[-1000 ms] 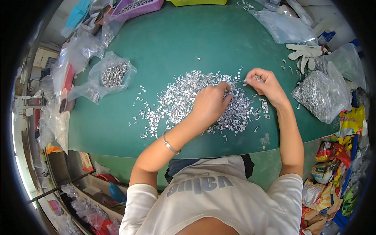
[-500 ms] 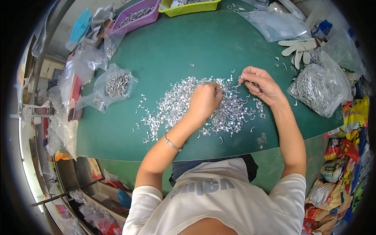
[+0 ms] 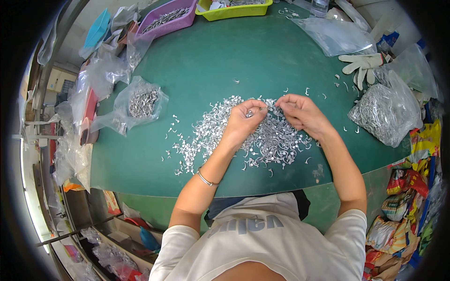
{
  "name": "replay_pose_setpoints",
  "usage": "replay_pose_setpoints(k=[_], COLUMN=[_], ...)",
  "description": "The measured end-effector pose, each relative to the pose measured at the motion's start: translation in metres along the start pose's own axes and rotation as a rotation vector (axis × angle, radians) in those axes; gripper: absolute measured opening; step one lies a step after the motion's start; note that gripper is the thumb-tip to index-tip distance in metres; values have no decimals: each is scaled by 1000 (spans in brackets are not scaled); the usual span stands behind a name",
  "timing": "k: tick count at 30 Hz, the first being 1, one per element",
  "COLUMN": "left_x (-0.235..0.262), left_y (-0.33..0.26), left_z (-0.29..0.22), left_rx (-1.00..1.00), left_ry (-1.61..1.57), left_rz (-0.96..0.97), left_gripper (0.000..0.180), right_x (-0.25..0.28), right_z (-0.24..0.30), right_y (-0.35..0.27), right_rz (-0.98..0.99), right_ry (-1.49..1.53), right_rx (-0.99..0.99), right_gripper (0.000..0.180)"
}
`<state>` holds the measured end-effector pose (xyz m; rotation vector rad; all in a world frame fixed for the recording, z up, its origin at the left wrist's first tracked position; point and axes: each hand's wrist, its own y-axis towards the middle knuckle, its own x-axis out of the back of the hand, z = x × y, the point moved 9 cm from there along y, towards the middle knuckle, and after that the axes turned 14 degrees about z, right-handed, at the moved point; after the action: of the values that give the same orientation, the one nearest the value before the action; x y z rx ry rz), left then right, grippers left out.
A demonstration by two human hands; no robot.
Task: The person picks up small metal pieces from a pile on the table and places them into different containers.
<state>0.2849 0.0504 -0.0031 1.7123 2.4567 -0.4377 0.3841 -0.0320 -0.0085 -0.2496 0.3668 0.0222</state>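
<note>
Both hands pinching small metal clips: left hand point(image 3: 243, 117), right hand point(image 3: 300, 112). Big loose pile point(image 3: 243, 136) on the tabletop point(image 3: 225, 56) is looking mostly unsorted.

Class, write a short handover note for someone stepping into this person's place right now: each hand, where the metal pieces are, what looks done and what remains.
Left hand: pinching a small metal piece at its fingertips, above the pile.
Right hand: fingers meeting the left hand's, over the same pile.
Loose metal pieces: heaped mid green table.
Done, seemingly: small bag of pieces on the left, fuller bag on the right.
Left: most of the pile.
</note>
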Motion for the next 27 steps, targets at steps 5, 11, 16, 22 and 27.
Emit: replay_pose_setpoints(k=[5, 11, 16, 22, 27], left_x=[-11, -15, -7, -1, 1], left_y=[-10, -17, -22, -20, -17], left_z=[-33, -40, -42, -37, -29], left_rx=[-348, -300, -316, -323, -267], left_ry=[402, 518, 549, 567, 500], left_rz=[-23, -114, -207, -230, -219], left_gripper=[13, 11, 11, 12, 11], right_x=[-28, -27, -22, -17, -9], right_z=[-5, -9, -11, -5, -5], right_y=[4, 6, 6, 6, 4], right_rz=[63, 186, 109, 72, -71], right_ry=[229, 359, 460, 286, 134], right_rx=[-41, -34, -4, 61, 61], right_gripper=[30, 24, 19, 22, 25])
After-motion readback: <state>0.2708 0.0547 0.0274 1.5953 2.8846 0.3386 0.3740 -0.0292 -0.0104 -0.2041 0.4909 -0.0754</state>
